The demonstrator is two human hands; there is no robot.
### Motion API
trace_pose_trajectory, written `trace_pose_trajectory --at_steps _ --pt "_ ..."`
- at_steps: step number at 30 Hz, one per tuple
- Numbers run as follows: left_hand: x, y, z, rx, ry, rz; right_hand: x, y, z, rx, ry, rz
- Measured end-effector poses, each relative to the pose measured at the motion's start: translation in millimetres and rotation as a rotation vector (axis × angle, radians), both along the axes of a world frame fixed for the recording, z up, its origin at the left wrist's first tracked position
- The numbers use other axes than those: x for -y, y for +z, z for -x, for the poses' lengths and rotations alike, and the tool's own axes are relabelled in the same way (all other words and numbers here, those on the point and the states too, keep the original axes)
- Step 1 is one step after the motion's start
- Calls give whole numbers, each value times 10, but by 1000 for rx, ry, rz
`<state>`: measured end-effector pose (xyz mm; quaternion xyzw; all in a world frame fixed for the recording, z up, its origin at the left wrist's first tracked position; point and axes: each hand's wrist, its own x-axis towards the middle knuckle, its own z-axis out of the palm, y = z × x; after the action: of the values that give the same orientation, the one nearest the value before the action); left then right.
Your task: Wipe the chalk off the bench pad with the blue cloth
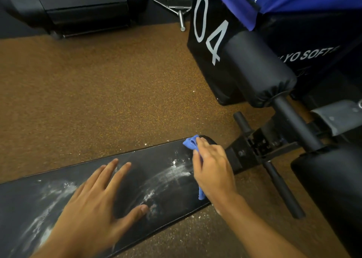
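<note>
While the camera is looking down from the person's head, these lines are running from nearest to farthest.

Left hand: the left hand (94, 204) is lying flat on the bench pad, palm down, fingers spread and released, gripping nothing.

Bench pad: the black bench pad (137, 165) is stretching across the lower part of the view, from the lower left up toward the right.

Chalk: white chalk (176, 169) is showing as smears between the two hands, and more is streaking the pad to the left of the left hand.

Right hand: the right hand (212, 169) is pressing down at the pad's far right end, fingers lying over the cloth and holding it against the surface.

Blue cloth: the blue cloth (191, 142) is sitting bunched under the right hand, peeking out past the fingertips and again beside the wrist.

Floor: a speckled brown floor (98, 93) is surrounding the bench, with flecks of white lying on it near the pad's edges.

Bench frame: a black metal frame (252, 146) with padded rollers (258, 69) is extending to the right of the pad.

Far items: a black block marked "04" (207, 28) is standing behind the rollers, with black stacked equipment (82, 5) at the top left.
</note>
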<state>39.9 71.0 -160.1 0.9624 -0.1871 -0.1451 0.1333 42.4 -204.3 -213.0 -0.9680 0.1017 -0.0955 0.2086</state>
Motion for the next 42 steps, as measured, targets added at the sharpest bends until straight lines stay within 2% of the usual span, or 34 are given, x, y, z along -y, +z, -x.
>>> trace_pose_trajectory --at_steps 5,9,12,16,20,24,42 --pt "-25 -99 -27 3 24 6 -81 -288 -46 -51 109 84" --pt "-73 -216 -53 -6 25 -18 -43 -442 -19 24 201 139" --pt "-127 -312 -43 -14 37 -57 29 -539 -61 90 152 149" --pt "-214 -400 -36 -25 57 -108 -13 -552 -156 6 58 121" --pt "-291 -432 -58 -39 79 -162 34 -433 -60 -178 250 117" --pt "-345 -517 -61 -68 62 -208 158 -406 24 -172 400 170" --pt "-353 -587 -55 -34 54 -257 77 -464 36 -164 346 222"
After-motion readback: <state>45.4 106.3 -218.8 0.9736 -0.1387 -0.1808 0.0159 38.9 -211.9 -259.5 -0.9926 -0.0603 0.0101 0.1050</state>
